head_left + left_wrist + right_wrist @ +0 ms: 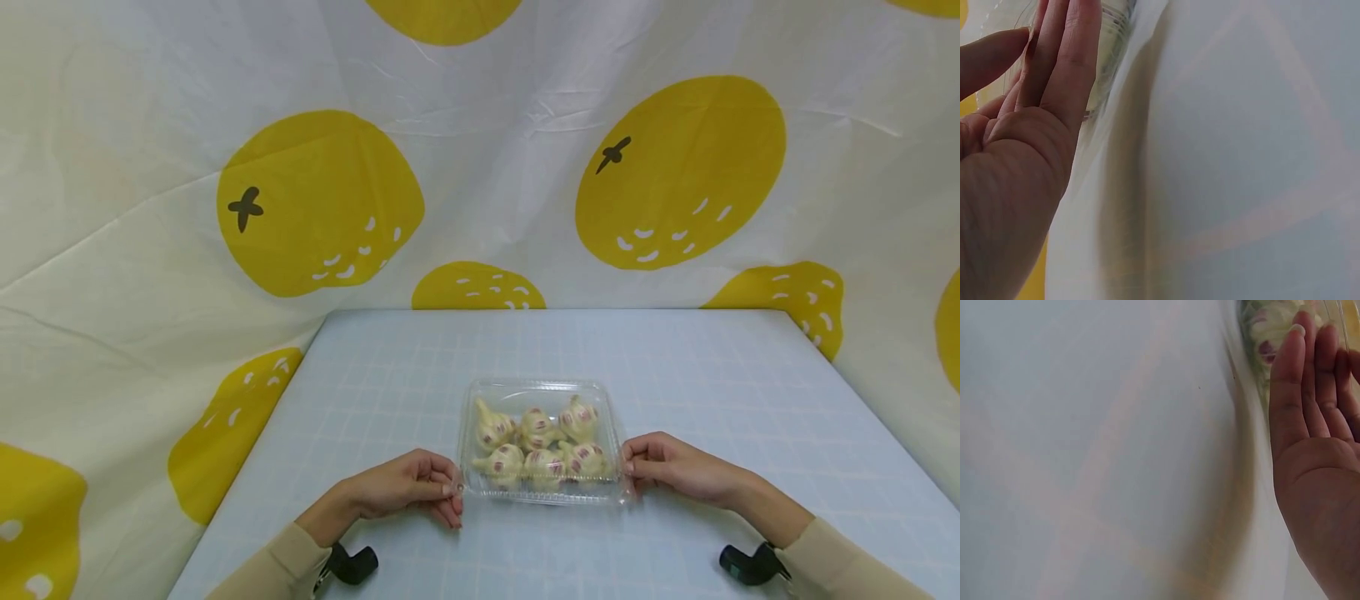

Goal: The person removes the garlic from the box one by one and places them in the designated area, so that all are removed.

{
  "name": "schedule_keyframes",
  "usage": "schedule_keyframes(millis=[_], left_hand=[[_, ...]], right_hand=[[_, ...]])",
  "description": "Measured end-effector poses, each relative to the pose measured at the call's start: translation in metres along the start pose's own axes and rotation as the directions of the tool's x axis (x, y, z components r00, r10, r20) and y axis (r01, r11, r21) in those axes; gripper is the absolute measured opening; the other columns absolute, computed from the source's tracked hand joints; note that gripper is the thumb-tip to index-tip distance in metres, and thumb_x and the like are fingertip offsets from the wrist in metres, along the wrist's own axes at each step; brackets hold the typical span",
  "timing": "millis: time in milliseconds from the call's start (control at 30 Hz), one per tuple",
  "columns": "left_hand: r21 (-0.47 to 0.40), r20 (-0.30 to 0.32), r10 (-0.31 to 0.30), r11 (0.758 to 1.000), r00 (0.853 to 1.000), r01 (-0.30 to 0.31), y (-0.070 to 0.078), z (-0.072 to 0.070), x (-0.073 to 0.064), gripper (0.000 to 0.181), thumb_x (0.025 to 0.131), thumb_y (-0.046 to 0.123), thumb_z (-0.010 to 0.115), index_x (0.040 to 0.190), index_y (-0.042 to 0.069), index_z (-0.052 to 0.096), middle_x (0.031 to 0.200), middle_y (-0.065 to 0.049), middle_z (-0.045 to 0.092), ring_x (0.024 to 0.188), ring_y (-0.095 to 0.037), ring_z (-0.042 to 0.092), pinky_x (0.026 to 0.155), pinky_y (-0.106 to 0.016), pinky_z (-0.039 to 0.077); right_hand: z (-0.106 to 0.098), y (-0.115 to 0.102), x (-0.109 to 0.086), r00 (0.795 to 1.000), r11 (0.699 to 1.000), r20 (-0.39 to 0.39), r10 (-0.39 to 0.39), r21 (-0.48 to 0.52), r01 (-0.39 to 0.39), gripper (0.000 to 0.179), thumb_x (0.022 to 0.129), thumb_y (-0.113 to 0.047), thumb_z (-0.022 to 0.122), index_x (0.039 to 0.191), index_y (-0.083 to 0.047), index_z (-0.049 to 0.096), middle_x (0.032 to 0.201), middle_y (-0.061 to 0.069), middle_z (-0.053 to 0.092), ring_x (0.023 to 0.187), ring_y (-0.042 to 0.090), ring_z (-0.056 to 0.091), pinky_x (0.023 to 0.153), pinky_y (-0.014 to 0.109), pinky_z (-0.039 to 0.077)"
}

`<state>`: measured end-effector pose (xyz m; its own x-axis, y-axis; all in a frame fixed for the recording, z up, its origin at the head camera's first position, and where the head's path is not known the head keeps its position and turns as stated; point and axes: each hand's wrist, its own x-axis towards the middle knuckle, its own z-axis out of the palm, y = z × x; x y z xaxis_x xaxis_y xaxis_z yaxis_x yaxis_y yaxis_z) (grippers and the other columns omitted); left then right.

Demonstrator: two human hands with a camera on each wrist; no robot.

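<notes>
A clear plastic container (536, 497) with a ridged front edge sits near the middle of the table. Several pale garlic bulbs (504, 464) with purplish marks lie inside it in two rows. At its left front corner, my left hand (412, 483) pinches the rim between thumb and fingers. My right hand (678, 468) pinches the rim on the right side, near the front. The right wrist view shows long fingers (1286, 394) beside the plastic, a garlic bulb (1266, 331) behind them and the thumb mostly cut off. Whether the lid is fastened cannot be seen.
A pale blue checked cloth (390, 375) covers the table. Behind and beside it hangs a white curtain (502, 167) printed with yellow fruit. Black wrist devices (354, 565) show below both hands, next to beige sleeves (273, 562).
</notes>
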<state>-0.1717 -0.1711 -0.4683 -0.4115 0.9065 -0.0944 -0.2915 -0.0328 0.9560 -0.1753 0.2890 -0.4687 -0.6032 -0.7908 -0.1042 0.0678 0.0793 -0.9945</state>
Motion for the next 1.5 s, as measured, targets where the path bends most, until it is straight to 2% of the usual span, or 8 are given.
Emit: schedule_keyframes(millis=[433, 667, 800, 933, 1133, 1267, 1400, 1500], left_hand=[[0.041, 0.018, -0.002, 0.999, 1.0, 0.001, -0.001, -0.004, 0.001, 0.017, 0.109, 0.004, 0.045, 0.115, -0.009, 0.054, 0.109, -0.013, 0.071, 0.107, -0.025, 0.072, 0.096, -0.041, 0.058], [0.063, 0.0, -0.022, 0.998, 1.0, 0.022, 0.003, -0.006, 0.003, 0.03, 0.109, 0.004, 0.046, 0.121, -0.023, 0.046, 0.108, -0.013, 0.07, 0.105, -0.025, 0.072, 0.095, -0.043, 0.059], [0.067, -0.025, -0.051, 0.996, 0.998, 0.053, 0.006, -0.006, 0.003, 0.028, 0.108, 0.005, 0.05, 0.121, -0.02, 0.05, 0.106, -0.013, 0.071, 0.103, -0.025, 0.072, 0.093, -0.04, 0.06], [0.08, -0.046, -0.072, 0.994, 0.996, 0.075, 0.008, -0.006, 0.002, 0.026, 0.107, 0.007, 0.052, 0.118, -0.017, 0.053, 0.105, -0.013, 0.071, 0.101, -0.025, 0.073, 0.091, -0.037, 0.061], [0.1, -0.065, -0.099, 0.989, 0.993, 0.105, 0.007, -0.005, 0.001, 0.037, 0.106, 0.009, 0.055, 0.12, -0.023, 0.048, 0.104, -0.012, 0.072, 0.1, -0.023, 0.073, 0.09, -0.036, 0.061], [0.147, -0.087, -0.099, 0.983, 0.991, 0.111, 0.008, -0.004, 0.0, 0.038, 0.105, 0.011, 0.059, 0.122, -0.021, 0.049, 0.105, -0.014, 0.074, 0.098, -0.022, 0.073, 0.086, -0.036, 0.062], [0.182, -0.137, -0.087, 0.977, 0.987, 0.112, 0.011, -0.005, 0.0, 0.036, 0.103, 0.011, 0.062, 0.124, -0.015, 0.051, 0.107, -0.021, 0.072, 0.096, -0.023, 0.072, 0.082, -0.038, 0.062], [0.216, -0.205, -0.082, 0.968, 0.975, 0.127, 0.015, -0.008, 0.0, 0.036, 0.101, 0.011, 0.065, 0.126, -0.012, 0.052, 0.109, -0.024, 0.07, 0.097, -0.025, 0.072, 0.083, -0.041, 0.062]], right_hand=[[-0.001, -0.001, 0.001, 0.999, 0.999, 0.019, 0.037, 0.023, -0.038, 0.026, 0.108, -0.006, 0.047, 0.11, 0.017, 0.056, 0.095, 0.003, 0.068, 0.088, 0.014, 0.065, 0.081, 0.03, 0.059], [-0.002, -0.005, 0.0, 0.999, 1.0, 0.045, 0.001, 0.029, -0.002, 0.026, 0.109, -0.003, 0.045, 0.11, 0.019, 0.058, 0.096, 0.013, 0.07, 0.089, 0.016, 0.068, 0.083, 0.038, 0.06], [-0.001, -0.006, 0.001, 0.998, 1.0, 0.054, -0.005, 0.025, 0.004, 0.026, 0.109, -0.003, 0.043, 0.11, 0.019, 0.058, 0.097, 0.014, 0.068, 0.089, 0.016, 0.066, 0.082, 0.038, 0.06], [0.0, -0.007, 0.001, 0.999, 1.0, 0.046, 0.021, 0.019, -0.022, 0.027, 0.109, -0.005, 0.044, 0.111, 0.018, 0.058, 0.096, 0.013, 0.067, 0.089, 0.016, 0.066, 0.082, 0.037, 0.06], [0.0, -0.008, 0.0, 0.997, 0.997, 0.034, 0.076, -0.014, -0.076, 0.03, 0.11, -0.01, 0.046, 0.112, 0.017, 0.059, 0.096, 0.014, 0.068, 0.088, 0.018, 0.066, 0.084, 0.039, 0.06], [-0.001, -0.011, -0.001, 0.993, 0.992, 0.011, 0.118, -0.048, -0.117, 0.032, 0.11, -0.014, 0.047, 0.114, 0.015, 0.06, 0.096, 0.015, 0.069, 0.088, 0.021, 0.066, 0.086, 0.041, 0.06], [-0.001, -0.015, 0.0, 0.993, 0.987, -0.018, 0.119, -0.109, -0.12, 0.03, 0.109, -0.015, 0.049, 0.115, 0.012, 0.062, 0.096, 0.019, 0.069, 0.087, 0.025, 0.067, 0.085, 0.041, 0.06], [-0.001, -0.02, 0.0, 0.993, 0.977, -0.038, 0.108, -0.179, -0.113, 0.028, 0.109, -0.015, 0.05, 0.116, 0.008, 0.063, 0.096, 0.024, 0.068, 0.087, 0.028, 0.067, 0.082, 0.04, 0.061]])
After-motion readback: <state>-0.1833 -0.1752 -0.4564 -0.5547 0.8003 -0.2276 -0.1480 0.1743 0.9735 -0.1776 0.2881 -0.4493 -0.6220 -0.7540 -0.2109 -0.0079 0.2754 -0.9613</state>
